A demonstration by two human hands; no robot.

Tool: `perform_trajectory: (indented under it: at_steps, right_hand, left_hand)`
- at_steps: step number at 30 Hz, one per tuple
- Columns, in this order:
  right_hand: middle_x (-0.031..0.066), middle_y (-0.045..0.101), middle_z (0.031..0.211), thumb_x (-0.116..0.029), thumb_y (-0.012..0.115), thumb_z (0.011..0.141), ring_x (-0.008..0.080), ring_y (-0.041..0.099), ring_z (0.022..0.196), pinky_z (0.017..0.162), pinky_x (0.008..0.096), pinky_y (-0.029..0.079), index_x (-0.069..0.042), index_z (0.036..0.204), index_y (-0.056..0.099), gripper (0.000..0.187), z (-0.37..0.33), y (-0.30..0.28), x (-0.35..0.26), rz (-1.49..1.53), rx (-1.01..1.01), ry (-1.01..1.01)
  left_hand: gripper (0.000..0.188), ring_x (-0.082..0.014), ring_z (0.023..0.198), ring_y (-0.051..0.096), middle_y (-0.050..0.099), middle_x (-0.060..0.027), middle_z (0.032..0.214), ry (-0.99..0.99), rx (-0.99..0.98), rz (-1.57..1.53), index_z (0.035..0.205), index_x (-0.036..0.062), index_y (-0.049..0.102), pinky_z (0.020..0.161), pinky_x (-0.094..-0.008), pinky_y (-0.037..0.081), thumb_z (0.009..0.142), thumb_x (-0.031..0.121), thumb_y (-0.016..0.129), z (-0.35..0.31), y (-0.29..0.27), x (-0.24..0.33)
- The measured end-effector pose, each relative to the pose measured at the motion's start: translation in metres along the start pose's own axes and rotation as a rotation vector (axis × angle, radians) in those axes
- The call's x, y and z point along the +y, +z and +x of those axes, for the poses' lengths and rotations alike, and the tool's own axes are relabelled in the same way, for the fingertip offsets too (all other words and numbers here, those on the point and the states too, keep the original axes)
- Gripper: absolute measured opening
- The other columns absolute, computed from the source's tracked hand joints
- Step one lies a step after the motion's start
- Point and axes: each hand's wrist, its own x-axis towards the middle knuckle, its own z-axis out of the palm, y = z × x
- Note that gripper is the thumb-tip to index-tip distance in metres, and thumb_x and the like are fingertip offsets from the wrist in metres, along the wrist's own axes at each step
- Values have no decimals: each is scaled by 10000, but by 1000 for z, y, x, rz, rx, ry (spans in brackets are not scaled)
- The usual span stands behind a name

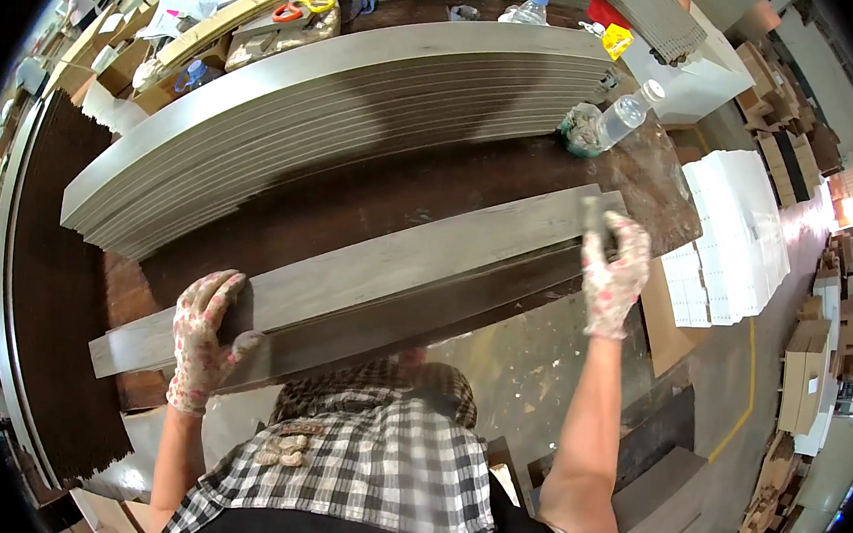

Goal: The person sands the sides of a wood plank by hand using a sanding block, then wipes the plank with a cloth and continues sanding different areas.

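A long grey board with a wood-like grain lies slanting across the dark worktable before me. Beneath its near side another darker grey length shows. My left hand, in a white glove with a pink flower print, grips the board close to its left end, thumb toward me. A dark patch between thumb and fingers could be shadow or a small thing. Over the right end, my right hand, gloved alike, is closed round a small grey block, somewhat blurred, at the board's end.
A tall stack of grey boards curves behind. To its right stand a clear bottle and a green-based tub. Scissors lie back left. White stacked panels stand at right; more boards lie low on the floor.
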Motion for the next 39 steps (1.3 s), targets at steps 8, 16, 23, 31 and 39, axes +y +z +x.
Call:
perform_trajectory:
  at_steps: [8,16,23,31,39]
  right_hand:
    - [101,649,1182,-77,759,856,266,610,1104,1019,414,477,-55,1180,675,336,24,-13,5,112,155,54]
    - [169,572,1405,-2,537,1000,276,558,1278,1091,405,452,45,1353,555,357,5,-13,-130,635,143,43]
    - [203,526,1458,6,471,1019,293,516,1340,1151,423,397,53,1408,495,393,9,28,-211,956,-42,-229]
    - [133,597,1348,-67,549,1031,232,571,1213,1081,372,442,25,1379,531,360,7,56,-272,784,-59,-251]
    - [118,579,1334,-23,660,927,233,569,1190,1083,387,441,-18,1294,616,369,-23,60,-254,956,-167,-131]
  left_hand:
    - [836,-356,1159,604,631,-150,1272,11,-61,101,1315,60,593,1001,-491,480,577,294,910,-3,6,-12]
    - [805,-336,1167,577,596,-141,1286,-57,117,167,1341,55,568,1006,-482,458,645,344,851,-46,-69,-32]
    - [671,-392,1108,613,633,-215,1208,-351,531,577,1272,-13,604,939,-468,489,671,191,821,-125,-217,-115]
    - [488,-366,1088,643,655,-196,1161,-870,462,800,1291,21,595,923,-450,528,854,179,746,-148,-303,-256]
    - [458,-299,1139,631,642,-137,1205,-1114,148,845,1317,113,638,911,-432,554,901,299,685,-124,-276,-352]
